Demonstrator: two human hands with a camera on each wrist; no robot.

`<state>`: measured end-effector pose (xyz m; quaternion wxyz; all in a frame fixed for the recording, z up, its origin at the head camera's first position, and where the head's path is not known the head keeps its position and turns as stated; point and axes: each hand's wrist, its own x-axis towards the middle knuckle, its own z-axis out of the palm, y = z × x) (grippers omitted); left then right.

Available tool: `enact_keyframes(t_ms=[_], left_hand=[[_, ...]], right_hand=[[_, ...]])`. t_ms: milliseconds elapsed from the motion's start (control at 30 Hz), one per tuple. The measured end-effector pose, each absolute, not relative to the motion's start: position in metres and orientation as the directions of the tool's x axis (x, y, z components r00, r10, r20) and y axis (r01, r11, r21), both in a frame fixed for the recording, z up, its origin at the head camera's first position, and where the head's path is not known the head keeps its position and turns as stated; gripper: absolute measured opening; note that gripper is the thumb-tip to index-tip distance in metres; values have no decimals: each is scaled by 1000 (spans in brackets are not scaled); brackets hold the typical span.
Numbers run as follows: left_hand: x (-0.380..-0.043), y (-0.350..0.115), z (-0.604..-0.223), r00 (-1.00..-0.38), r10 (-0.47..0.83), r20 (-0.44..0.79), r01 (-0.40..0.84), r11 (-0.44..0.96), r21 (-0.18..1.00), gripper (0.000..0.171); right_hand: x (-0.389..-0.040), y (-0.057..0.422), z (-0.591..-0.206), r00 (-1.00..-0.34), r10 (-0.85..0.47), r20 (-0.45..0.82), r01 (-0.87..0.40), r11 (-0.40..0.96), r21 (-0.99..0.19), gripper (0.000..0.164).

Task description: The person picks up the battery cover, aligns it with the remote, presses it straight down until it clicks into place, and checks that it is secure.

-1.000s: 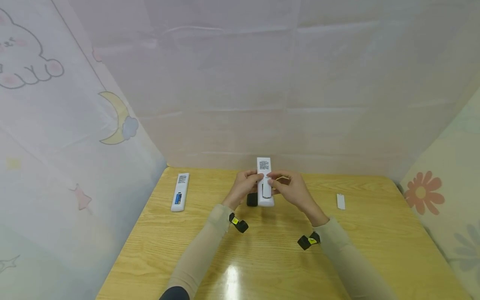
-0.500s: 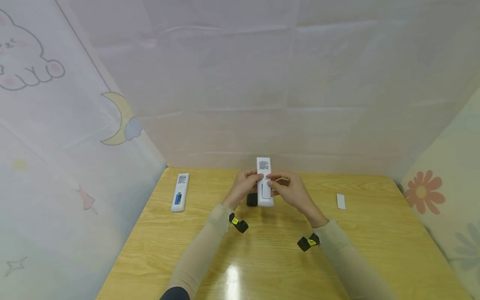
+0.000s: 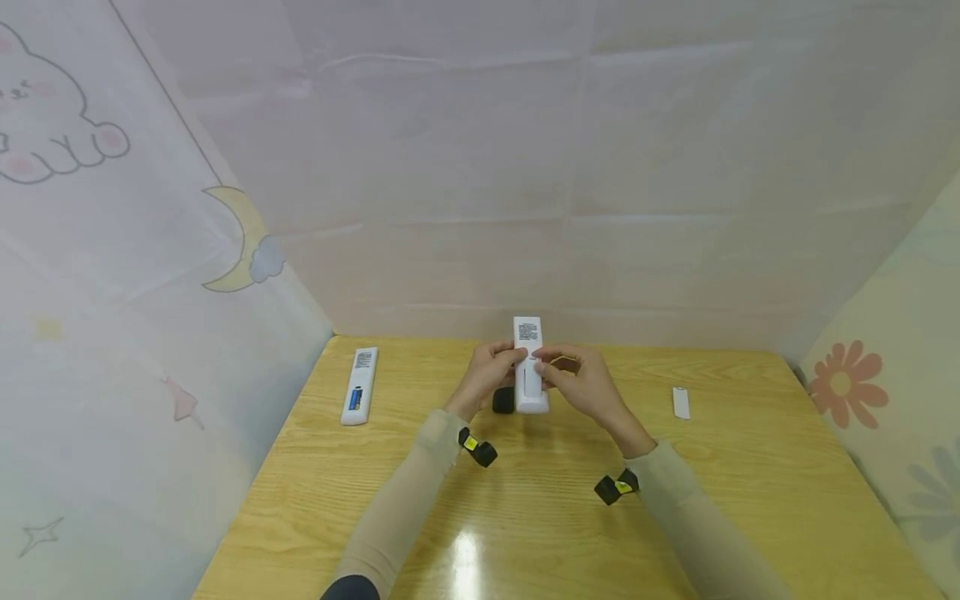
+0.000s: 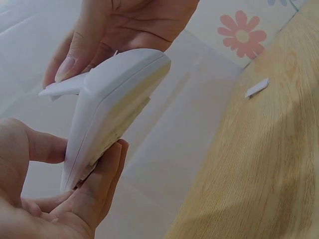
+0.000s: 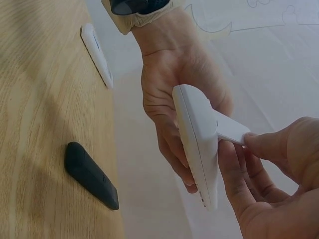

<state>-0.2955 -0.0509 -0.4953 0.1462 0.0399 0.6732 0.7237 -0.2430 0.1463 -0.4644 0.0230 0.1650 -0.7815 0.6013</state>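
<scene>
A white remote control is held up over the table, its printed back toward the head camera. My left hand grips it from the left side, thumb on the back and fingers underneath. My right hand pinches a white battery cover between thumb and fingers. In both wrist views the cover stands out from the remote's back at an angle, one end at the remote and the other between the right fingertips. The battery compartment is mostly hidden behind the cover and fingers.
On the table's left lies another white remote with a blue battery showing in its back. Behind the hands is a dark elongated object. A second white cover lies at the right. Fabric walls stand behind and beside the wooden table.
The battery cover has shifted slightly over the remote's back, and the dark gap seen around it has narrowed. Both hands keep nearly the same place.
</scene>
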Motion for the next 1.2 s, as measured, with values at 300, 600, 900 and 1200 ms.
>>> enact_keyframes(t_ms=[300, 600, 900, 1200], left_hand=[[-295, -49, -494, -954, 270, -131, -152, -56, 987, 49], [-297, -47, -492, -956, 268, -120, -143, -65, 988, 49], [-295, -45, -490, -957, 267, -115, -140, -76, 987, 46], [-296, -44, -490, -959, 259, -117, -141, -75, 987, 45]], right_hand=[[-243, 148, -465, -942, -229, 244, -296, 233, -926, 24], [-243, 147, -463, -942, -225, 247, -299, 237, -924, 23], [-243, 148, -465, -945, -216, 247, -296, 240, -925, 23], [-243, 149, -466, -948, -213, 235, -285, 245, -927, 24]])
